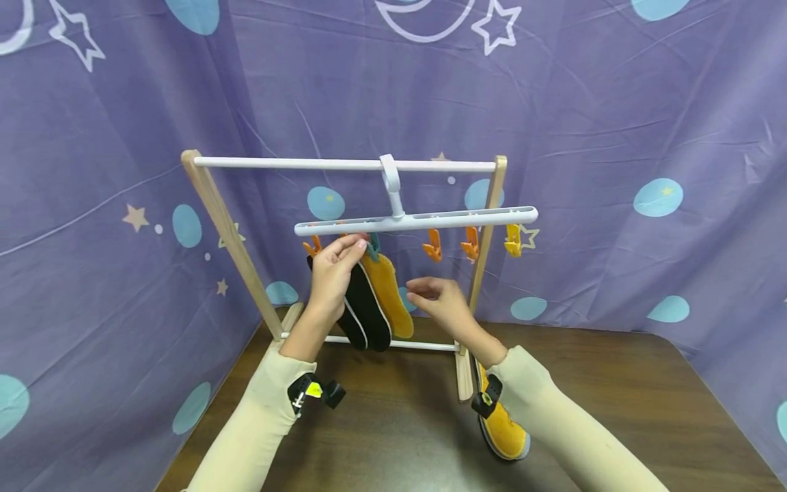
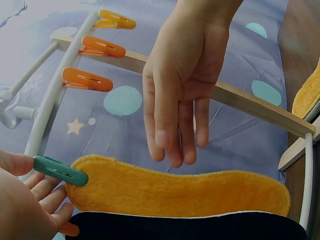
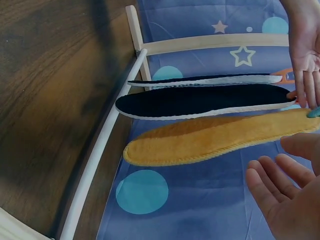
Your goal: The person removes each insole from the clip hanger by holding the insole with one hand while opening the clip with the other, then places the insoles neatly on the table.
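From where I stand, the left hand (image 1: 332, 275) has thumb and fingers pinched at the top of a green clip (image 1: 373, 247), which bites the end of a yellow insole (image 1: 395, 298) hanging beneath the white hanger (image 1: 467, 219). The right hand (image 1: 444, 302) is empty, its fingers relaxed just beside that insole and, as far as I can tell, not touching it. If the pinch squeezes the clip's jaws apart now, I think the insole would drop to the bench (image 1: 393, 420), since nothing holds its lower end. The hanger hangs from the rack bar (image 1: 289, 163) by one hook (image 1: 390, 174), so a downward tug could swing it or tip it towards its laden side. Two black insoles (image 3: 200, 101) hang close by on the left and could be knocked by the left hand's knuckles. To the right hang two orange clips (image 1: 471, 242) and a yellow clip (image 1: 513, 240), holding nothing. Another yellow insole (image 1: 505, 434) lies on the bench, partly hidden behind the right sleeve (image 1: 531, 383).
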The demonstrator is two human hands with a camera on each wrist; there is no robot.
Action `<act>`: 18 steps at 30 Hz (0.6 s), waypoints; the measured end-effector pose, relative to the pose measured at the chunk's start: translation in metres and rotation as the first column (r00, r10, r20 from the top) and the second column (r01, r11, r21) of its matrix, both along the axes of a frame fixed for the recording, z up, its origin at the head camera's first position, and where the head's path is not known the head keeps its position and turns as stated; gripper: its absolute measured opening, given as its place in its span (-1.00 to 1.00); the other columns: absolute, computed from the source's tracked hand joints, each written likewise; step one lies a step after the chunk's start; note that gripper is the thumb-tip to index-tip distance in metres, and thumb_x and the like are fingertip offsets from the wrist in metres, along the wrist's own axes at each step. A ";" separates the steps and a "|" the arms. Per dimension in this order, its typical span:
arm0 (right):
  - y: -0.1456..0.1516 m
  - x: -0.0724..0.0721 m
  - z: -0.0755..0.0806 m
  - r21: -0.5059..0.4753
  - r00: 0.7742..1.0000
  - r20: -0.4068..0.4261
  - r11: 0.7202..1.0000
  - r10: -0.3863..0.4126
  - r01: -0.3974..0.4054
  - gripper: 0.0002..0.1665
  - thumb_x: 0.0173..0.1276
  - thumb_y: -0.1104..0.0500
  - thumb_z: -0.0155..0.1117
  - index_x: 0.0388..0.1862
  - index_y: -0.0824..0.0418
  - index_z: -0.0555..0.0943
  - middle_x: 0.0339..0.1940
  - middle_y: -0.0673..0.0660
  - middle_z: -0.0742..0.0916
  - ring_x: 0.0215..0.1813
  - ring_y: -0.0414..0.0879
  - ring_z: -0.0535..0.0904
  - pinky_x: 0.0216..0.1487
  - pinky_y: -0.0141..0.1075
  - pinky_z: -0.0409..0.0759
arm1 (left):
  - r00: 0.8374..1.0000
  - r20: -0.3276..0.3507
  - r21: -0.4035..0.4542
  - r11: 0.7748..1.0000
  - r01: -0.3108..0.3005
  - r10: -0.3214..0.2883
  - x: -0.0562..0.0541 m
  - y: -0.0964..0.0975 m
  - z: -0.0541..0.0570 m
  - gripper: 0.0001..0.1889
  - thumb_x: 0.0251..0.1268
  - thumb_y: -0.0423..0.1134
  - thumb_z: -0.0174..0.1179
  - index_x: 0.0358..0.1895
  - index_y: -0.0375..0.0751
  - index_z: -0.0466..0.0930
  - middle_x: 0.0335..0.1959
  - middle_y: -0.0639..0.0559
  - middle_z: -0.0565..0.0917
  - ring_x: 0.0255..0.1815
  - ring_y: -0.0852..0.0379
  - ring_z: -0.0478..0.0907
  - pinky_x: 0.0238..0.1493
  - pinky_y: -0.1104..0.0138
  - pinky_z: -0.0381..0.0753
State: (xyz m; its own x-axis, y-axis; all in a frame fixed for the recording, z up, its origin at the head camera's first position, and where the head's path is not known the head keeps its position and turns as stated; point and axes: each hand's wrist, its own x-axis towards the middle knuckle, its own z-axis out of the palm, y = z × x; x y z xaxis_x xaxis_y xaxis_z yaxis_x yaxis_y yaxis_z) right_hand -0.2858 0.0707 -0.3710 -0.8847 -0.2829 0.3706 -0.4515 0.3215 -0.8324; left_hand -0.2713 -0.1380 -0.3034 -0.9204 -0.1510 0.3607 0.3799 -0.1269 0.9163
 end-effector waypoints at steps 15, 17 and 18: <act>-0.022 -0.007 -0.002 -0.085 0.999 0.007 0.996 -0.039 0.039 -0.83 0.29 0.33 0.44 -0.18 0.41 0.76 -0.23 0.33 0.83 -0.22 0.00 0.76 -0.18 -0.44 0.67 | 1.000 0.026 -0.019 1.000 -0.001 0.001 0.000 0.006 -0.001 -0.66 0.48 -0.36 0.20 0.20 -0.47 0.60 0.07 -0.09 0.75 -0.05 0.39 0.65 0.19 0.49 0.58; -0.021 -0.006 -0.002 -0.099 1.000 0.018 0.995 -0.024 0.026 -0.83 0.30 0.34 0.43 -0.17 0.43 0.75 -0.23 0.34 0.82 -0.24 -0.02 0.76 -0.19 -0.40 0.71 | 1.000 0.031 -0.036 0.999 0.006 -0.005 0.000 0.005 0.000 -0.65 0.50 -0.35 0.17 0.24 -0.45 0.58 0.20 -0.20 0.69 0.00 0.40 0.64 0.28 0.45 0.54; -0.020 -0.006 -0.001 -0.109 0.999 0.030 0.994 -0.013 0.016 -0.83 0.31 0.34 0.42 -0.16 0.44 0.75 -0.23 0.35 0.82 -0.24 -0.03 0.77 -0.20 -0.34 0.74 | 0.999 0.033 -0.044 0.999 0.011 -0.010 0.000 0.005 0.001 -0.64 0.51 -0.35 0.16 0.26 -0.45 0.56 0.25 -0.24 0.66 0.02 0.40 0.63 0.33 0.42 0.52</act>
